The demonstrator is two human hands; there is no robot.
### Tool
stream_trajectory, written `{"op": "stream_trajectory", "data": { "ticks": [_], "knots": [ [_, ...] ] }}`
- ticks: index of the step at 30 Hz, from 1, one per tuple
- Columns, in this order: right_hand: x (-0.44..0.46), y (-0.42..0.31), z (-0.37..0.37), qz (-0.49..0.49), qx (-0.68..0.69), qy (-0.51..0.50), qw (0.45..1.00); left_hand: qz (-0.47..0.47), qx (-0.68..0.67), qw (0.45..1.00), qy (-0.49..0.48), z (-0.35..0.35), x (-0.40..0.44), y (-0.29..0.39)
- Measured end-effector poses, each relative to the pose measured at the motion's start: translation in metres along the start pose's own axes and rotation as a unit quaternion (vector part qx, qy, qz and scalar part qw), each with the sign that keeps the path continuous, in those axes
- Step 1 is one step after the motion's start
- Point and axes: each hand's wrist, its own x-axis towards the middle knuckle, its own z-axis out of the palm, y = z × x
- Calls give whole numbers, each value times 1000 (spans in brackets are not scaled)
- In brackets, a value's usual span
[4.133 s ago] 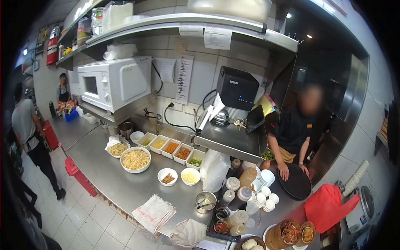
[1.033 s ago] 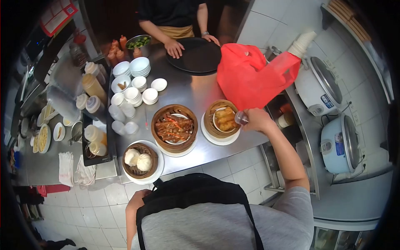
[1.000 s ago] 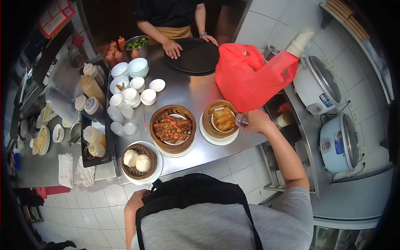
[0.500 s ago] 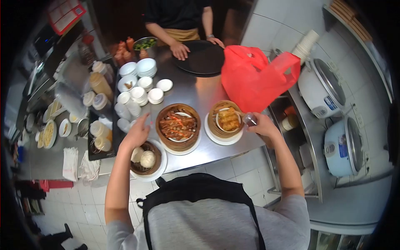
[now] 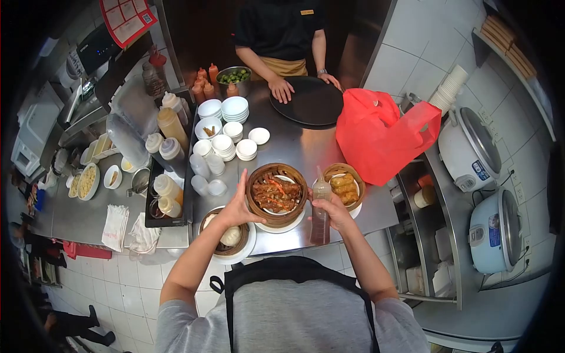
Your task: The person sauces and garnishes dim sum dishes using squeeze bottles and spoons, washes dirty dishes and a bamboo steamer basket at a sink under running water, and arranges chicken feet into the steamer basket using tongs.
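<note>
the right hand grips a squeeze bottle, nozzle up, between the middle steamer and right steamer — the left hand spreads open beside the middle one, contact unclear.

The left hand leaves its place above the bun basket and now spreads at the left side of the middle basket; the right hand now has the bottle left of the roll basket, not right.

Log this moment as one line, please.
Left hand: open beside middle steamer | right hand: holding bottle | co-worker's hand: on tray
</note>
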Motion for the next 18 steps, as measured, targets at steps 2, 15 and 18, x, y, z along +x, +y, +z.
{"op": "stream_trajectory", "data": {
  "ticks": [2,15,18],
  "knots": [
    [-1,-6,4,34,-17,23,999,-1,-35,999,4,0,0,1],
    [79,-114,-8,-6,-71,-1,997,92,-31,993,74,-51,97,35],
    [120,-129,-30,1,-75,8,997,100,-7,991,93,-45,136,15]
  ]
}}
